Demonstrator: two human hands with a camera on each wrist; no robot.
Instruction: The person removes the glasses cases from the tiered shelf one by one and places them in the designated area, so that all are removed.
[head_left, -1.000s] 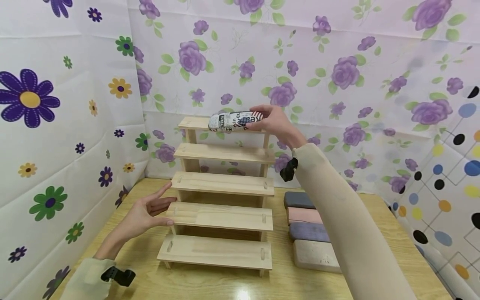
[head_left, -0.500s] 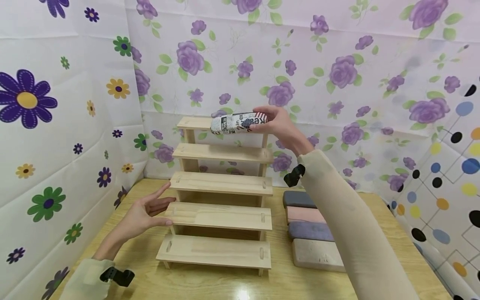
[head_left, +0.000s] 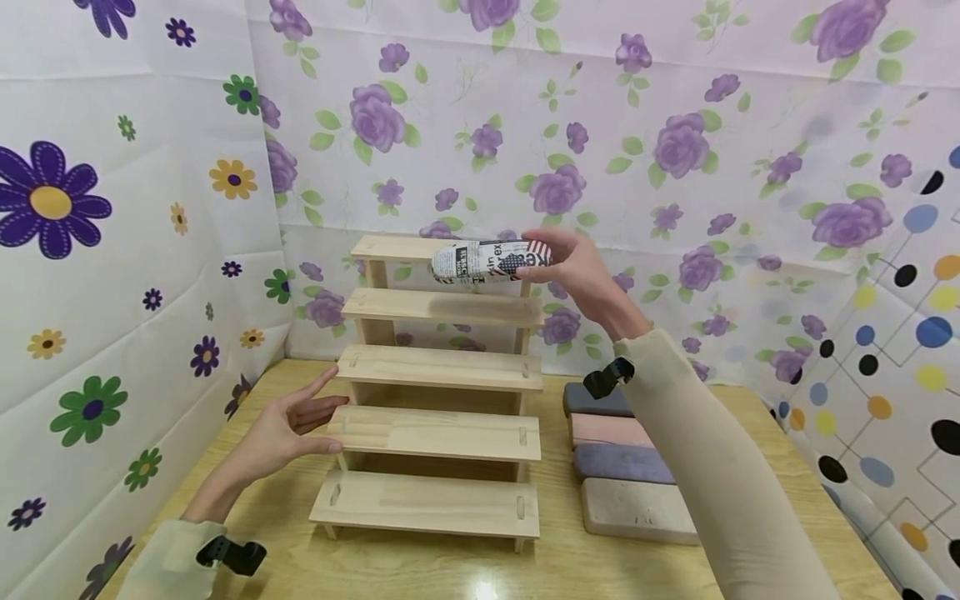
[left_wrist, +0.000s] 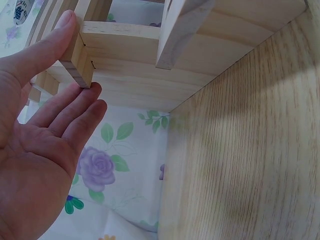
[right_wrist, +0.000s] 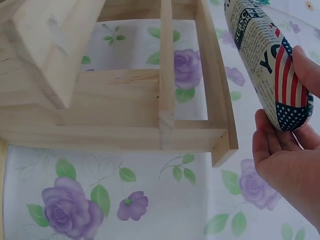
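My right hand [head_left: 581, 271] holds a glasses case [head_left: 480, 260] with a newspaper and American flag print by its right end. The case lies sideways in front of the top step of a stepped wooden rack [head_left: 442, 367]. In the right wrist view, my fingers [right_wrist: 267, 142] and thumb grip the flag-patterned end, beside the rack's top. At the rack's left side, my left hand [head_left: 270, 437] has its fingers extended. Seen from the left wrist, thumb and fingertips are at the end of one plank [left_wrist: 77, 62], thumb on one face and fingertips at its edge.
Right of the rack, dark grey [head_left: 596, 400], pink [head_left: 609, 429], blue-purple [head_left: 622, 462] and beige [head_left: 637, 508] oblong cases lie in a row on the wooden table [head_left: 420, 575], partly behind my right sleeve. Flower-patterned cloth [head_left: 450, 108] hangs behind and to the left.
My right hand and the printed glasses case have moved right and slightly down, off the top step's line to in front of it. The left hand keeps its place at the rack.
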